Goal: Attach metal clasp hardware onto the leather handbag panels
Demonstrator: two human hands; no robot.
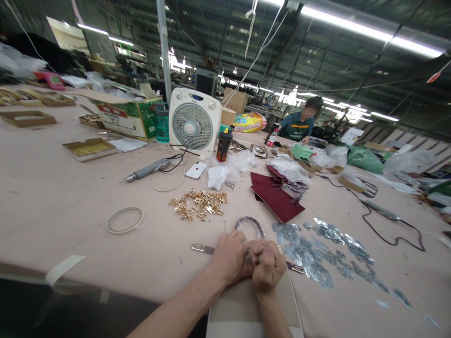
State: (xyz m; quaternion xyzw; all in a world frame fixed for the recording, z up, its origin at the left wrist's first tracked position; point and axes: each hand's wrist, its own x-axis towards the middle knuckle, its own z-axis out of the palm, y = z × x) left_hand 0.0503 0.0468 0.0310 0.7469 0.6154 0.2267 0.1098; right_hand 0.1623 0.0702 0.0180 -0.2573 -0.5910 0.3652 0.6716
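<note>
My left hand (230, 256) is closed, its fingers pressed together against the top of a beige panel (239, 307) at the table's front edge. Beside it my right hand (270, 268) makes a fist; a small pale greenish bit shows in it, too little to name. What lies between the fingertips is hidden. A dark strap with metal end fittings (202, 249) runs under both hands and comes out on either side. Just beyond the fingers arches a dark, plastic-wrapped handle (251, 220).
Gold-coloured metal fittings (200, 204) lie ahead, flat silver plates (317, 253) to the right. Maroon pieces (276, 195), a tape roll (125, 220), a corded power screwdriver (148, 170), a phone (196, 170) and a fan (194, 122) are farther out. Across the table sits a person (299, 124).
</note>
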